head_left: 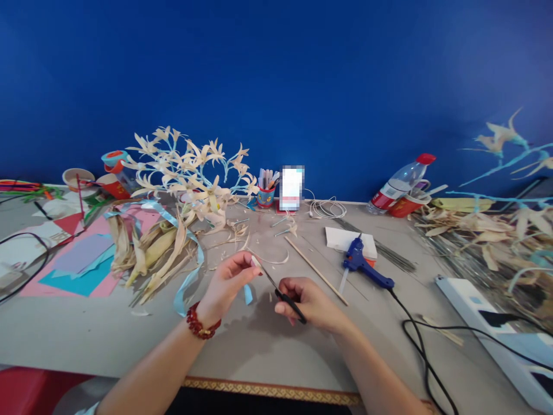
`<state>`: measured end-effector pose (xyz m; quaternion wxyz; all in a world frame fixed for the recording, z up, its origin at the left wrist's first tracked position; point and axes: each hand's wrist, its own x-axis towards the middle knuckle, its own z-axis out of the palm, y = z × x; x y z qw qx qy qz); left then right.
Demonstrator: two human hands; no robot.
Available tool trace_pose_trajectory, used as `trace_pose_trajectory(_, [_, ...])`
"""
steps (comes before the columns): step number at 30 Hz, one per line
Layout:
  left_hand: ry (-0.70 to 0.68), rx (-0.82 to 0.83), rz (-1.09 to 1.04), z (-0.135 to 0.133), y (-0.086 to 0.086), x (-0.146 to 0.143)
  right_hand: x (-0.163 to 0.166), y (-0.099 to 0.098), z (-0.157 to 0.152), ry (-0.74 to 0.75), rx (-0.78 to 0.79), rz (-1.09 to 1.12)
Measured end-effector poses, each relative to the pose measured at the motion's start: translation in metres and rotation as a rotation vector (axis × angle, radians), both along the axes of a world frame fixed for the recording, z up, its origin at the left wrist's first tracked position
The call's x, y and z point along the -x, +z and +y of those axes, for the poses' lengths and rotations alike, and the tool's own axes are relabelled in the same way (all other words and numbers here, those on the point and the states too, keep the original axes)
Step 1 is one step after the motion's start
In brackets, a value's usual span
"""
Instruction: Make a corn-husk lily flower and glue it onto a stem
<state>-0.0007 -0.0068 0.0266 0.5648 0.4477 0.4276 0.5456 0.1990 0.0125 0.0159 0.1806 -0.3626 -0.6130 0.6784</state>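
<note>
My left hand (228, 280), with a red bead bracelet at the wrist, pinches a small pale strip of husk (256, 262) above the table. My right hand (307, 302) is closed round the black handles of a pair of scissors (280, 291). The blades point up and left and meet the strip at the left fingertips. A short blue ribbon piece (247, 294) hangs just below the left hand. Both hands hover over the grey table (268, 340) near its front edge.
A pile of corn husks (149, 251) and a spray of husk flowers (190, 167) lie left. A blue glue gun (365, 267) with its black cord, a wooden stick (315, 270), a bottle (400, 184), a pen cup (266, 193), coloured paper (82, 259) and a power strip (488, 317) surround the hands.
</note>
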Motion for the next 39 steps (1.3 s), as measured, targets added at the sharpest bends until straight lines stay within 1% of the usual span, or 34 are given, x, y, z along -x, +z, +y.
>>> trace_pose_trajectory(8, [0.003, 0.024, -0.039, 0.001, 0.001, 0.000, -0.001, -0.002, 0.002, -0.004, -0.001, 0.007])
trace_pose_trajectory(16, [-0.018, 0.019, -0.057, 0.001, 0.000, 0.001, -0.002, -0.001, 0.001, 0.031, -0.018, 0.030])
trace_pose_trajectory(28, [-0.044, 0.018, -0.028, 0.001, -0.001, 0.003, -0.004, 0.004, 0.003, 0.051, -0.070, 0.021])
trace_pose_trajectory(33, [-0.072, -0.001, -0.022, 0.001, 0.001, 0.003, -0.006, 0.007, 0.004, 0.054, -0.068, 0.008])
trace_pose_trajectory(39, [-0.103, 0.015, -0.012, 0.002, 0.004, 0.003, -0.011, 0.006, 0.008, 0.072, -0.080, -0.023])
